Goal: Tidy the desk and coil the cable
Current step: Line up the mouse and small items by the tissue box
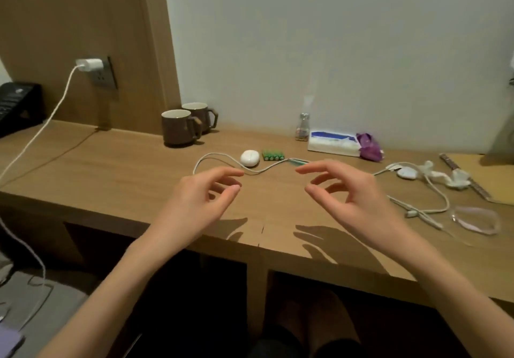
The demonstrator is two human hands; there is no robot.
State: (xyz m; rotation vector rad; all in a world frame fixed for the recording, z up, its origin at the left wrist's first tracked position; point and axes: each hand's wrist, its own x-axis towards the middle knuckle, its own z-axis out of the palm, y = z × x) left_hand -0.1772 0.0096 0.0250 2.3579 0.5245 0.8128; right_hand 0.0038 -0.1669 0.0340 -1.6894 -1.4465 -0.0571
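The thin white cable lies in a loose wave on the light wooden table, just beyond both hands, below a pale wall. Two brown mugs stand far left. The left hand and right hand hover near the table's near edge, each grip apart, fingers loosely curved, holding nothing.

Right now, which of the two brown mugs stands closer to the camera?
The left mug; it partly covers the right mug, which stands behind it by the wall.
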